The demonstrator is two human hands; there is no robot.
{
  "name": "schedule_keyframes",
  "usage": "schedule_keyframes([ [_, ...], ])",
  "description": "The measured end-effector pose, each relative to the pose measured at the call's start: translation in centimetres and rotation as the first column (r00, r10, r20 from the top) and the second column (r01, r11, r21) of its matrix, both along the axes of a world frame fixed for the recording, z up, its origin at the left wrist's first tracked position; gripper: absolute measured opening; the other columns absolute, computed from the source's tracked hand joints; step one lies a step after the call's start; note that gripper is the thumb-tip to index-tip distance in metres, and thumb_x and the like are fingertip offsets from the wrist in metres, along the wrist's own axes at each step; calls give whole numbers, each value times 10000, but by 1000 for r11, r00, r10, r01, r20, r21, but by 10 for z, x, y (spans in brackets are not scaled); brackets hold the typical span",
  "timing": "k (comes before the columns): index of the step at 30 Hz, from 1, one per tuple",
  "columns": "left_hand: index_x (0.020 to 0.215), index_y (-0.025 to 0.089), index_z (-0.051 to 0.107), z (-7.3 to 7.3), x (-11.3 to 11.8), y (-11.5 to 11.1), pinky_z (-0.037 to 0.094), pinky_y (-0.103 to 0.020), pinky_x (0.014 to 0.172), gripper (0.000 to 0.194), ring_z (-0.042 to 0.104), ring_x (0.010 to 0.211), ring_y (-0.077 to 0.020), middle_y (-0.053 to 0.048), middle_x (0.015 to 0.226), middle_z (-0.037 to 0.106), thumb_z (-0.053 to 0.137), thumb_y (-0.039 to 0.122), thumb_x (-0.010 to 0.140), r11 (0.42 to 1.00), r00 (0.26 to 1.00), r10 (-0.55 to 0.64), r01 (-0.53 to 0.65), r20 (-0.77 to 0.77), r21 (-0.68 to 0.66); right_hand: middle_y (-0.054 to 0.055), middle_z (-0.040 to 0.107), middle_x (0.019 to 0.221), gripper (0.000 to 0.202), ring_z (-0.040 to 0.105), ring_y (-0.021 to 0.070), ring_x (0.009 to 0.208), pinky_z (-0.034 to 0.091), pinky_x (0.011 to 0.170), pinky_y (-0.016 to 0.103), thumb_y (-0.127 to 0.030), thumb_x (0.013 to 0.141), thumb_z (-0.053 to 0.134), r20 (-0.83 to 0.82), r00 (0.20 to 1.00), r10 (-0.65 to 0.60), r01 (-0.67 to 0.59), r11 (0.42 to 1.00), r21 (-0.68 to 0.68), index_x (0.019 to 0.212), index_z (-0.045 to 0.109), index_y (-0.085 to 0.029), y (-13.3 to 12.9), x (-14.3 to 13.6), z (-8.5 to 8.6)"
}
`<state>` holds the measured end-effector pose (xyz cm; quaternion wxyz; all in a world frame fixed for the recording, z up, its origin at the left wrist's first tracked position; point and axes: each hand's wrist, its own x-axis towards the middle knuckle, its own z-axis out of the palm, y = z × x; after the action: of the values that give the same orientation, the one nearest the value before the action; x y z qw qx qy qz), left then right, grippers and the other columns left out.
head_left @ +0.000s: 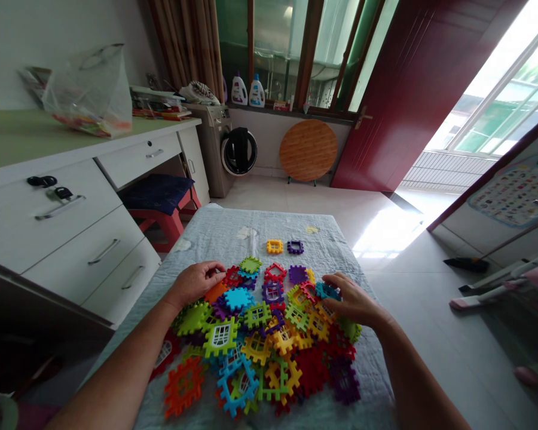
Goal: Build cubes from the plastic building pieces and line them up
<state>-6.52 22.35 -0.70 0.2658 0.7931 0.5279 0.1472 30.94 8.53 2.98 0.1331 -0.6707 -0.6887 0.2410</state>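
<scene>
Our left hand (199, 284) bunches by a red piece (233, 276), our right hand (352, 300) spreads around a blue piece (326, 291); let's touch lightly

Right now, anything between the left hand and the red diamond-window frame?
Yes: a dark red piece at the fingertips of the left hand, then a lime piece overlapping a light blue one. After those, just bare cloth up to the red frame.
</scene>
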Motion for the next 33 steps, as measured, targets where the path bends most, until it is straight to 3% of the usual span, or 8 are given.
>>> schedule_keyframes([
  [10, 896, 223, 665, 3, 1, -1, 352, -236, 554, 353, 529, 590, -160, 23, 625, 589, 488, 504, 778, 1000, 1000, -3, 3, 25, -6, 66, 589, 998, 405, 550, 220, 920, 455, 807, 345, -383, 738, 620, 16, 999, -42, 41, 996, 83, 1103, 598, -210, 4, 2, -9],
  [18, 903, 224, 660, 0, 0, -1, 340, -230, 536, 360, 515, 569, -150, 29, 607, 572, 487, 517, 787, 1000, 999, 2, -2, 33, -22, 50, 553, 994, 414, 549, 203, 900, 447, 801, 325, -296, 656, 621, -15, 995, -96, 97, 988, 120, 1057, 584, -199, 12, 4, -14],
  [26, 894, 226, 661, 0, 0, -1, 354, -227, 562, 332, 521, 589, -149, 26, 634, 587, 493, 493, 790, 1000, 999, -1, 2, 51, -14, 79, 508, 1070, 531, 524, 209, 970, 431, 866, 317, -258, 665, 607, 14, 994, -111, 103, 957, 270, 1181, 525, -166, 83, 24, -18],
  [33, 890, 222, 660, 4, 1, -3, 350, -232, 556, 341, 516, 588, -154, 19, 621, 578, 477, 492, 792, 1000, 1000, 4, -3, 30, -15, 83, 519, 1122, 529, 501, 217, 1010, 403, 887, 305, -240, 653, 630, 181, 980, -78, 41, 979, 199, 1174, 555, -186, 134, 29, -28],
])
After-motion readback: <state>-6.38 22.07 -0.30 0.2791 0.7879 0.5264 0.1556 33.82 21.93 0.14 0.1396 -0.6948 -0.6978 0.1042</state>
